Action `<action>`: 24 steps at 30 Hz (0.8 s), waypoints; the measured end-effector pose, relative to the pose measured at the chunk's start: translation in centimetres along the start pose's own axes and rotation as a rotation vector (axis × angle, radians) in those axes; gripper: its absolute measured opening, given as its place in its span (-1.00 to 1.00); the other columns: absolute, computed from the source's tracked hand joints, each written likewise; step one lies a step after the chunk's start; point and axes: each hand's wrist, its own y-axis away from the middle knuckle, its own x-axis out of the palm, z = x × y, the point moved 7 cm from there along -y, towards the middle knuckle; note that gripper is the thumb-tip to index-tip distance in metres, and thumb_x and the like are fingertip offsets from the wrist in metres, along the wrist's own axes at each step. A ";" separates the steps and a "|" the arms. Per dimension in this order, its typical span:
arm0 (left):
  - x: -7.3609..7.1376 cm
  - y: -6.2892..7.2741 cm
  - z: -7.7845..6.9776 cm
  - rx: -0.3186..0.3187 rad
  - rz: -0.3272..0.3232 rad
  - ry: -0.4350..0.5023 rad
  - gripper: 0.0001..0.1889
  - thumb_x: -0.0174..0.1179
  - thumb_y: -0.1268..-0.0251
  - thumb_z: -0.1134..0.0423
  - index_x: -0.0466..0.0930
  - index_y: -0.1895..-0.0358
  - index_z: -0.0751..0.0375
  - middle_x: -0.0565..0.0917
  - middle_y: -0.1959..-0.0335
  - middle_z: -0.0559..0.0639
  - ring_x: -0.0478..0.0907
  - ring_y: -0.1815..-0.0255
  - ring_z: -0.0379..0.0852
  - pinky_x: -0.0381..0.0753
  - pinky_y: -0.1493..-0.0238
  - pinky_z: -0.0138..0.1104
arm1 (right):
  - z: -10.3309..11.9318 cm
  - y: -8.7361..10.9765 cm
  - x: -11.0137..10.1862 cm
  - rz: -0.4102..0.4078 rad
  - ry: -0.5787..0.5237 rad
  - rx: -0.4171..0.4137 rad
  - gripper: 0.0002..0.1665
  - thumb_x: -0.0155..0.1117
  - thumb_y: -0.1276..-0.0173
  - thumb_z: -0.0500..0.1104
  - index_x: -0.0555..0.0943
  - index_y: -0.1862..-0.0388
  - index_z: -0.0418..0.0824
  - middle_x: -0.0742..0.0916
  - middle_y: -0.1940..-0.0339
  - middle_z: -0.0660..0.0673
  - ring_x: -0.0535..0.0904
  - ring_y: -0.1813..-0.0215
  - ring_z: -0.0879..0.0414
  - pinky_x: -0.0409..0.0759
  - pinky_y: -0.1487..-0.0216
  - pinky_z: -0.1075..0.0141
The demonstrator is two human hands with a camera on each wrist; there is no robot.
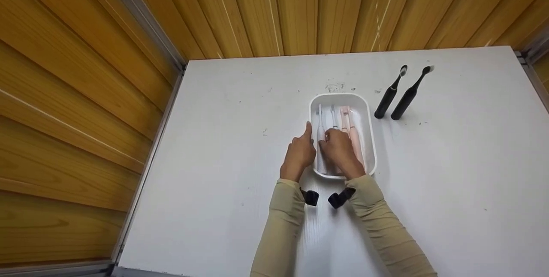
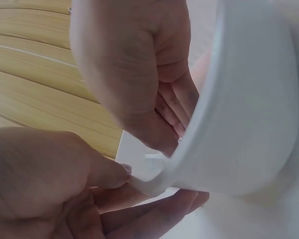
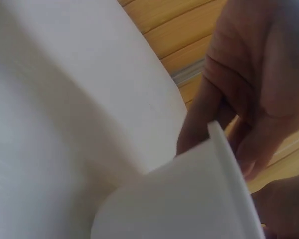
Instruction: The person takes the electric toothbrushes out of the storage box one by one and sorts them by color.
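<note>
A white tray (image 1: 372, 148) with rounded corners holds several pale electric toothbrushes. The leftmost toothbrush (image 1: 320, 119) is greyish lavender, beside a light blue toothbrush (image 1: 333, 115); two pink toothbrushes (image 1: 354, 137) lie to the right. My left hand (image 1: 300, 152) grips the tray's left wall, thumb at the rim and fingers outside it, as the left wrist view shows. My right hand (image 1: 341, 148) reaches into the tray with curled fingers, thumb and forefinger pinching at the leftmost toothbrush's handle. That hand covers the blue toothbrush's lower part, and the tray wall hides its fingertips in the left wrist view.
Two black electric toothbrushes (image 1: 405, 102) stand upright right of the tray. The white table (image 1: 223, 148) meets a wood-slat wall (image 1: 296, 15) at the back and another on the left. Small dark marks (image 1: 334, 87) show on the tabletop behind the tray.
</note>
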 end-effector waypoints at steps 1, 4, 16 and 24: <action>0.0 0.0 0.0 -0.002 0.003 0.002 -0.46 -0.14 -0.52 0.25 0.06 -0.51 0.06 0.63 -0.06 0.28 0.65 0.06 0.13 0.57 0.08 -0.10 | -0.1 -0.1 0.0 0.012 -0.011 0.010 -0.82 0.25 -0.16 -0.28 0.59 0.40 -0.44 0.65 0.48 -0.29 0.53 0.39 -0.16 0.49 0.29 0.02; 0.1 0.0 0.1 -0.006 0.009 0.004 -0.46 -0.15 -0.52 0.25 0.05 -0.52 0.05 0.63 -0.07 0.29 0.63 0.03 0.14 0.56 0.05 -0.10 | -0.4 -0.4 -0.1 0.041 -0.049 0.024 -0.72 0.28 -0.15 -0.25 0.63 0.25 -0.48 0.69 0.36 -0.31 0.58 0.27 -0.17 0.52 0.17 0.02; -0.1 0.1 -0.1 0.014 -0.028 -0.010 -0.46 -0.12 -0.50 0.27 0.09 -0.50 0.12 0.65 0.01 0.32 0.63 0.04 0.18 0.55 0.04 -0.07 | -1.2 -0.9 -0.1 0.086 -0.112 0.082 -0.56 0.36 -0.17 -0.09 0.65 0.09 -0.40 0.76 0.22 -0.28 0.63 0.19 -0.07 0.54 0.16 0.16; -0.1 0.1 -0.3 0.020 -0.052 -0.030 -0.46 -0.09 -0.49 0.28 0.11 -0.49 0.16 0.68 0.08 0.32 0.64 0.09 0.17 0.57 0.09 -0.09 | -1.5 -0.9 -0.1 0.063 -0.129 0.101 -0.55 0.37 -0.14 -0.07 0.65 0.10 -0.38 0.77 0.22 -0.27 0.65 0.19 -0.06 0.55 0.15 0.17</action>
